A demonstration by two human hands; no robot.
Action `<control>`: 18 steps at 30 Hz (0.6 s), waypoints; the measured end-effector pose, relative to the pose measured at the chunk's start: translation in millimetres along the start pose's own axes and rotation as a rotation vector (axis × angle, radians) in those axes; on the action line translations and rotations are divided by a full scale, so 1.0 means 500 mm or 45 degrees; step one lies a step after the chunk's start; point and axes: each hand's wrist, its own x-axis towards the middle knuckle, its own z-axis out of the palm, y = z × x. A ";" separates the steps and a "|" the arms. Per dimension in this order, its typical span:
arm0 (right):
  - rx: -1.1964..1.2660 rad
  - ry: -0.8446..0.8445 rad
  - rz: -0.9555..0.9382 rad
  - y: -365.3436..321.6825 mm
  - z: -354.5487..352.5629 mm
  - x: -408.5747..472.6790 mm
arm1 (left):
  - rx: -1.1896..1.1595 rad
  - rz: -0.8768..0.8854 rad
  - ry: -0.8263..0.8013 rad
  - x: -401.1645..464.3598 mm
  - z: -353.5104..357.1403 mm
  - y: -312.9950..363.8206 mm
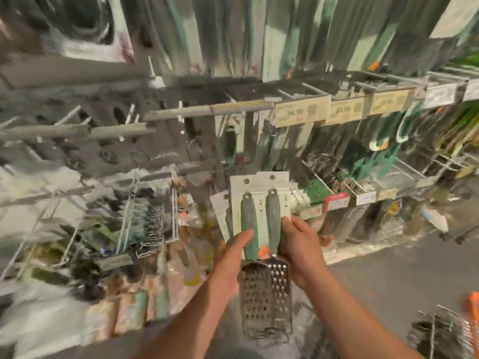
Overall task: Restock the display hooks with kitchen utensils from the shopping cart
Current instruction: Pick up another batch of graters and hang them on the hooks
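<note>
I hold a small stack of flat metal graters (pixel 264 299) with green handles on white backing cards (pixel 259 189), upright in front of the display. My left hand (pixel 230 257) grips the stack from the left, its index finger lying across a green handle. My right hand (pixel 298 244) grips the right edge at the handles. Above the cards, bare metal display hooks (pixel 207 111) stick out from the rack. The shopping cart (pixel 445 332) shows as wire mesh at the bottom right corner. The whole view is motion-blurred.
Yellow price tags (pixel 302 112) line the hook rail to the right. More green-handled utensils (pixel 404 130) hang on hooks at the right, and whisks and wire tools (pixel 153 224) hang at the left. Grey floor (pixel 388 275) lies to the right.
</note>
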 end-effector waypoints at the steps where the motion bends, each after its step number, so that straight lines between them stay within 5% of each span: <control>1: -0.022 -0.022 0.000 -0.002 0.018 -0.003 | -0.017 0.001 0.026 0.000 -0.024 0.008; 18: -0.342 -0.317 -0.319 -0.046 0.134 0.023 | -0.110 0.394 0.183 -0.082 -0.133 0.155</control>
